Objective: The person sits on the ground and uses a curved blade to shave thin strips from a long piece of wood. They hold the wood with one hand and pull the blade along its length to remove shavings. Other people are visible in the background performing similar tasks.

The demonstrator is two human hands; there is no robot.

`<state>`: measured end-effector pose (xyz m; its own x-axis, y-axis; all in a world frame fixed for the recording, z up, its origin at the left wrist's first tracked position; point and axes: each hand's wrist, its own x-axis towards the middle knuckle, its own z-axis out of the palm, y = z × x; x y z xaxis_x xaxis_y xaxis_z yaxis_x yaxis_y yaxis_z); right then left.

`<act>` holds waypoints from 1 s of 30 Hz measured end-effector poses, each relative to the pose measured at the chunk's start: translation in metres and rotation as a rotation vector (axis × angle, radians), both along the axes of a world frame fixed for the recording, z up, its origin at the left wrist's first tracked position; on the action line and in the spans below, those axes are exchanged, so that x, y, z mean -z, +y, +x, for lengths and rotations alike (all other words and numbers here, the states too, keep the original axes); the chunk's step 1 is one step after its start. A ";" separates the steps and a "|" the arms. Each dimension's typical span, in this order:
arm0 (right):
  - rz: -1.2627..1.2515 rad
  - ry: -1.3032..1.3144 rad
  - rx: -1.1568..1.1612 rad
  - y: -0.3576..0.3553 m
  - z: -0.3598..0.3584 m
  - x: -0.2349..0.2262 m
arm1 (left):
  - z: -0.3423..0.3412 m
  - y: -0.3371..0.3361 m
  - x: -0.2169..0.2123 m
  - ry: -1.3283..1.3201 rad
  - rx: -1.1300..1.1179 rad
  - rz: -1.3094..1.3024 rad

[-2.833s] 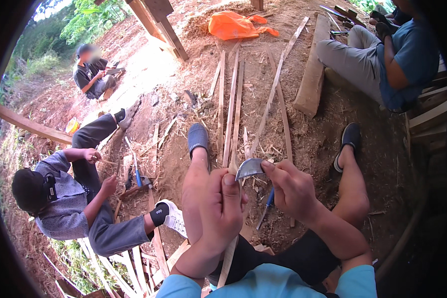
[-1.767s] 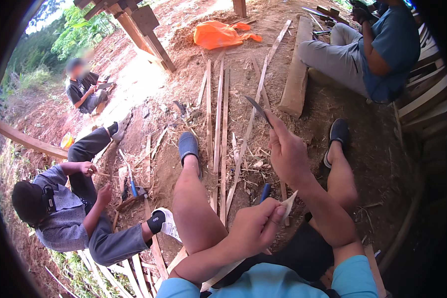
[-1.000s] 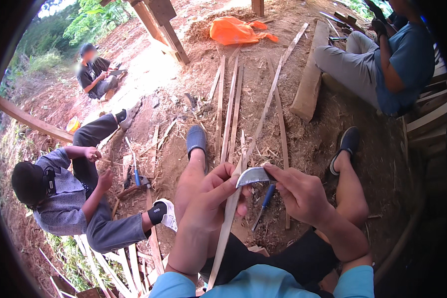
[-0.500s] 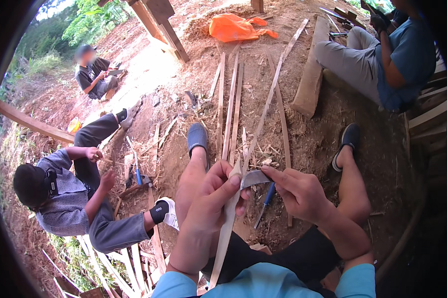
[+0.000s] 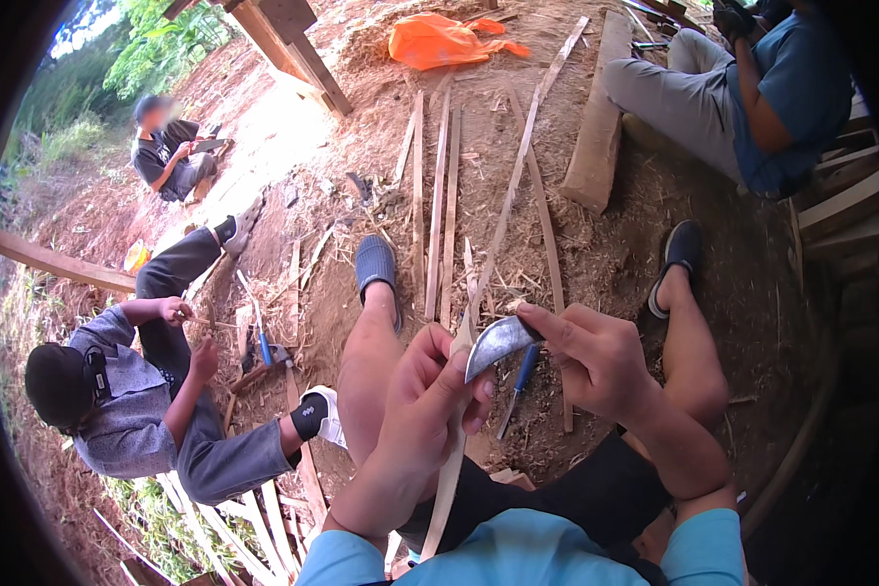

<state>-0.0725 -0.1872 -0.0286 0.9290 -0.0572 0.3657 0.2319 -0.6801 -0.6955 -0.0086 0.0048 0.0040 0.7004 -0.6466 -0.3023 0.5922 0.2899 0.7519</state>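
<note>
A long pale wooden strip (image 5: 445, 493) runs up from my lap, its narrow upper end pointing away from me. My left hand (image 5: 415, 396) is closed around it near that end, thumb lying along the wood. In my right hand (image 5: 601, 366) the fingers pinch one end of a curved metal blade (image 5: 501, 344). Its broad grey face shows, and its pointed tip reaches the strip beside my left thumb. Whether the edge touches the wood I cannot tell. Below the blade, a blue-handled tool (image 5: 525, 369) lies on the ground.
Several long wooden strips (image 5: 436, 210) lie on the dirt ahead among shavings. A person (image 5: 132, 391) sits close on the left beside another blue-handled tool (image 5: 265, 347). Another person (image 5: 786, 107) sits far right near a thick plank (image 5: 596, 137). An orange bag (image 5: 439, 41) lies beyond.
The blade has tilted, so more of its broad face shows, and its tip sits slightly lower against the strip. My hands keep their grips. The whole view has shifted a little.
</note>
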 end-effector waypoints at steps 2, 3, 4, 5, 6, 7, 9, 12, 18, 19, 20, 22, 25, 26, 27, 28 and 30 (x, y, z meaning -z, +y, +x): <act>-0.004 -0.027 0.011 0.000 0.000 0.002 | -0.003 0.001 0.001 0.003 0.012 -0.026; -0.003 -0.045 0.019 0.001 -0.001 0.006 | -0.004 0.000 0.000 0.011 0.017 -0.035; -0.001 -0.064 0.026 0.001 -0.001 0.008 | -0.004 0.000 0.000 0.020 0.022 -0.044; -0.029 -0.080 0.038 0.001 0.000 0.008 | -0.004 0.000 0.000 0.031 0.025 -0.053; -0.056 -0.096 0.051 0.000 0.002 0.008 | -0.004 0.001 0.000 0.042 0.027 -0.062; -0.083 -0.112 0.063 -0.001 0.003 0.008 | -0.004 0.001 0.000 0.054 0.030 -0.071; -0.091 -0.154 0.094 0.001 0.003 0.011 | -0.005 0.001 -0.001 0.062 0.042 -0.066; -0.097 -0.204 0.154 0.001 0.005 0.011 | -0.010 -0.004 -0.006 0.054 0.032 -0.047; -0.102 -0.244 0.209 0.003 0.009 0.013 | -0.009 -0.002 -0.009 0.055 0.042 -0.028; -0.118 -0.243 0.224 0.002 0.009 0.013 | -0.008 -0.002 -0.009 0.060 0.046 -0.021; -0.127 -0.238 0.230 0.004 0.009 0.011 | -0.009 -0.001 -0.010 0.045 0.038 -0.012; -0.145 -0.227 0.243 0.006 0.008 0.007 | -0.009 0.000 -0.007 0.014 0.021 0.004; -0.138 -0.199 0.265 0.009 0.008 0.010 | -0.008 0.002 -0.002 0.021 0.023 0.011; -0.153 -0.197 0.269 0.009 0.007 0.010 | -0.008 0.003 -0.002 0.019 0.019 0.018; -0.169 -0.195 0.273 0.008 0.008 0.010 | -0.009 0.003 -0.001 0.018 0.016 0.025; -0.185 -0.192 0.277 0.008 0.008 0.010 | -0.009 0.002 0.000 0.016 0.012 0.035; -0.169 -0.153 0.292 0.009 0.008 0.014 | -0.010 0.002 0.002 0.009 0.001 0.057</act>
